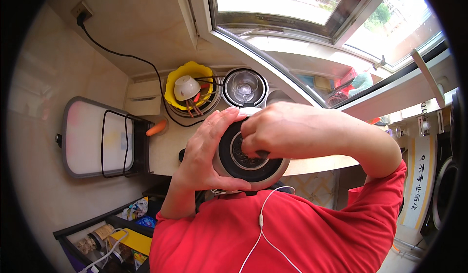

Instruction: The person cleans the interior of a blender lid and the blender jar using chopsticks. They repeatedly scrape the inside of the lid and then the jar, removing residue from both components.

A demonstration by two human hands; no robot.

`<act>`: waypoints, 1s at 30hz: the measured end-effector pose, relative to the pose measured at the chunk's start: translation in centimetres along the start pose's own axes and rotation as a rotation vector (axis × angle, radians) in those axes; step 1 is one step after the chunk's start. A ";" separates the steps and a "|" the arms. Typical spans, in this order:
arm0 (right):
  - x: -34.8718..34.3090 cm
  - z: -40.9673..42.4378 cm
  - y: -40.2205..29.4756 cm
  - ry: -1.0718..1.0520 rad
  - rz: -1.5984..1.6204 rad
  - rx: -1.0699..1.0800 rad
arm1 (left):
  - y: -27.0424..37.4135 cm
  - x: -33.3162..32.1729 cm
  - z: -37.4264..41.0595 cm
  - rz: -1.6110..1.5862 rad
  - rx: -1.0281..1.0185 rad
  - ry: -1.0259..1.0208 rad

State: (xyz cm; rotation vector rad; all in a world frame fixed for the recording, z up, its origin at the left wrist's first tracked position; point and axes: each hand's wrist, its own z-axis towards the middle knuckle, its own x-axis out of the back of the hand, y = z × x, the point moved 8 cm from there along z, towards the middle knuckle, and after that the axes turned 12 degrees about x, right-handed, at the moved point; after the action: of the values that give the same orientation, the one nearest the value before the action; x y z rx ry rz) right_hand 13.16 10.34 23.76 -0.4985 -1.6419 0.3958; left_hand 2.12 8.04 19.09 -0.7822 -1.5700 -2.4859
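A round pot (280, 170) with a pale outer wall stands right in front of my body at the counter's edge. Its top has a wide black ring (226, 152) around a dark, speckled, metal-rimmed centre (239, 158). My left hand (201, 156) grips it from the left, fingers along the far rim and thumb along the near one. Over the centre, my right hand (265, 132) is curled into a fist. A small dark object (262, 154) pokes out beneath its fingers; the rest is hidden by the hand.
Behind the pot are a yellow bowl (172, 84) holding a white bowl (187, 87), and nested metal bowls (264, 90) with a clear glass vessel (244, 84). A black cord (124, 55) hangs from the wall socket (82, 10). An open window sash (270, 66) leans over the counter (162, 156).
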 end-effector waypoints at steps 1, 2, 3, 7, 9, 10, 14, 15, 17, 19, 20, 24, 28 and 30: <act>0.2 -0.1 0.0 0.035 -0.021 0.008 | 0.0 0.0 0.0 -0.002 0.004 0.002; 0.3 -0.2 0.1 0.069 -0.042 0.016 | 0.1 0.0 0.0 -0.003 0.007 0.004; 0.4 -0.3 0.1 0.105 -0.061 0.024 | 0.0 0.0 0.0 -0.005 0.013 0.005; -1.1 -0.3 0.5 -0.062 -0.115 -0.052 | -0.2 -0.2 0.1 -0.018 0.039 -0.023; 0.6 -0.7 0.1 0.018 -0.046 -0.054 | 0.0 -0.1 0.2 0.002 0.036 -0.022; 1.5 -1.0 -0.1 0.077 -0.039 -0.036 | 0.0 0.0 0.1 0.005 0.036 -0.016; 3.0 -2.1 -0.5 0.278 0.061 0.048 | 0.3 0.0 0.2 0.001 0.031 -0.016; 3.3 -2.4 -0.7 0.302 0.090 0.054 | 0.3 -0.1 0.2 -0.002 0.034 -0.020; 3.3 -2.6 -0.7 0.311 0.183 0.082 | 0.2 -0.1 0.2 0.005 0.009 -0.012; 3.1 -2.6 -0.6 0.358 0.245 0.150 | 0.2 -0.1 0.1 0.028 -0.006 -0.009; 3.0 -2.5 -0.5 0.361 0.240 0.126 | 0.3 0.0 0.1 0.049 -0.008 -0.010; 2.6 -2.4 0.2 0.390 0.229 0.084 | 0.3 -0.1 0.4 0.063 -0.045 -0.014; 3.0 -2.7 0.5 0.446 0.227 0.086 | 0.4 0.0 0.5 0.073 -0.031 -0.026; 3.2 -2.8 0.3 0.511 0.226 0.104 | 0.5 0.0 0.5 0.082 -0.030 -0.028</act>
State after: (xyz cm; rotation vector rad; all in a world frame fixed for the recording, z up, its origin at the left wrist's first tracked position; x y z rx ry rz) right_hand 15.71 12.26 26.66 -0.6490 -1.0710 0.4730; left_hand 2.47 8.28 19.69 -0.8708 -1.4811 -2.4560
